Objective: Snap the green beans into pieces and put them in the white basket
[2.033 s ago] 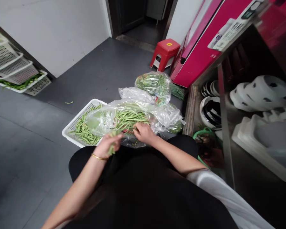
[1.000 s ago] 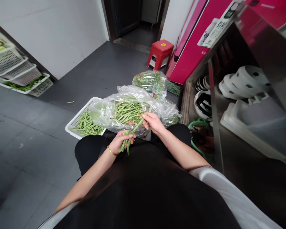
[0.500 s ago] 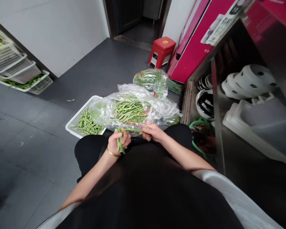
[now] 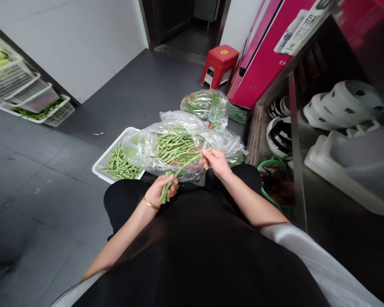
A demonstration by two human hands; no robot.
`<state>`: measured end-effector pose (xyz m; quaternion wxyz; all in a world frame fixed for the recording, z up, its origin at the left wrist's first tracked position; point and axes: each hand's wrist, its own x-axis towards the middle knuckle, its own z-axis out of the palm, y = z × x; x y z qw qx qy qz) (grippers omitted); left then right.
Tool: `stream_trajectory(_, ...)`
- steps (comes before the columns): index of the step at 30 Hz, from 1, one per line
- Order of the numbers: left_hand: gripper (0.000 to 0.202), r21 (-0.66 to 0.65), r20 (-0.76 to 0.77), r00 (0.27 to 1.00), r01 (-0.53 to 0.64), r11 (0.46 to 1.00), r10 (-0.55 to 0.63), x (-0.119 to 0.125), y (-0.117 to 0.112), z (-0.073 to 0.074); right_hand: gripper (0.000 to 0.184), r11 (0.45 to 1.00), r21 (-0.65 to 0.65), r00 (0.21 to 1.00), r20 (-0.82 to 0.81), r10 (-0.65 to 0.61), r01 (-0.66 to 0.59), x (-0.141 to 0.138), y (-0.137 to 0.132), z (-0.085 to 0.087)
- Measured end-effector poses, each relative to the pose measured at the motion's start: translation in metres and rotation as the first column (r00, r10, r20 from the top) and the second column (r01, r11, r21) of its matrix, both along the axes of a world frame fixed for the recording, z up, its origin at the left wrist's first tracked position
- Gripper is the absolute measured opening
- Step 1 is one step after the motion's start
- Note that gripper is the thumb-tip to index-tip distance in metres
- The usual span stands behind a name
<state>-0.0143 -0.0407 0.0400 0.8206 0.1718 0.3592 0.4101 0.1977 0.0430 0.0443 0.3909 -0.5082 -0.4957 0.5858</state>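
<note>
My left hand (image 4: 162,189) is closed round a small bunch of green bean pieces (image 4: 165,194) above my lap. One long green bean (image 4: 189,162) slants up from it to my right hand (image 4: 215,162), which pinches its far end. Just beyond my hands a clear plastic bag (image 4: 141,147) lies spread open, with a heap of long green beans (image 4: 176,146) on it. A white perforated basket (image 4: 100,165) at its left holds broken bean pieces (image 4: 120,164).
Behind the bag lies another bag of greens (image 4: 205,104), near a red stool (image 4: 220,64). Stacked white baskets (image 4: 35,91) stand at the left wall. On my right are a metal shelf (image 4: 297,162) with white containers (image 4: 336,106) and a green-rimmed basket (image 4: 272,161).
My right hand has moved up and away from my left, over the bag's edge. A long bean now stretches between both hands. My left hand keeps its bunch.
</note>
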Motion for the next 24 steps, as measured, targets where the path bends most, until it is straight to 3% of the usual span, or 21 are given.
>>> stream_trajectory(3,0.027,0.028,-0.086,0.996,-0.035,0.999,0.038,0.005,-0.002,-0.002,0.042,0.99,0.117,0.983,0.176,0.056,-0.078,0.008,-0.011,0.014)
stream_trajectory(5,0.024,-0.006,-0.229,0.965,-0.134,0.991,0.129,0.008,0.002,-0.01,0.038,0.936,0.261,0.928,0.347,0.138,-0.237,0.005,-0.036,0.029)
stream_trajectory(6,0.021,-0.029,-0.316,0.932,-0.196,0.98,0.176,0.009,0.004,-0.016,0.035,0.872,0.316,0.878,0.424,0.223,-0.374,0.001,-0.05,0.037)
stream_trajectory(7,0.019,-0.05,-0.399,0.89,-0.259,0.965,0.219,0.01,0.007,-0.021,0.032,0.773,0.349,0.813,0.471,0.343,-0.529,-0.003,-0.062,0.043)
stream_trajectory(9,0.017,-0.074,-0.49,0.828,-0.351,0.933,0.273,0.01,0.01,-0.03,0.029,0.649,0.36,0.723,0.517,0.459,-0.67,-0.01,-0.074,0.049)
stream_trajectory(10,0.017,-0.088,-0.482,0.831,-0.361,0.928,0.278,0.01,0.011,-0.032,0.029,0.645,0.34,0.711,0.507,0.488,-0.684,-0.013,-0.074,0.048)
stream_trajectory(11,0.017,-0.1,-0.446,0.856,-0.339,0.935,0.263,0.009,0.012,-0.032,0.029,0.681,0.297,0.723,0.472,0.504,-0.669,-0.014,-0.069,0.044)
stream_trajectory(14,0.022,-0.103,-0.278,0.956,-0.124,0.987,0.091,0.007,0.008,-0.022,0.031,0.834,0.067,0.816,0.267,0.513,-0.547,-0.013,-0.041,0.022)
stream_trajectory(17,0.026,-0.031,-0.188,0.98,0.053,0.998,-0.058,0.006,0.001,-0.006,0.031,0.885,-0.04,0.871,0.165,0.463,-0.463,-0.009,-0.021,0.006)
stream_trajectory(21,0.037,0.088,-0.174,0.984,0.064,0.994,-0.048,0.009,-0.003,0.003,0.026,0.857,0.163,0.827,0.401,0.394,-0.488,-0.011,-0.028,0.013)
stream_trajectory(24,0.038,0.137,-0.331,0.932,-0.108,0.985,0.148,0.015,-0.001,-0.001,0.026,0.751,0.379,0.744,0.631,0.217,-0.541,-0.019,-0.05,0.024)
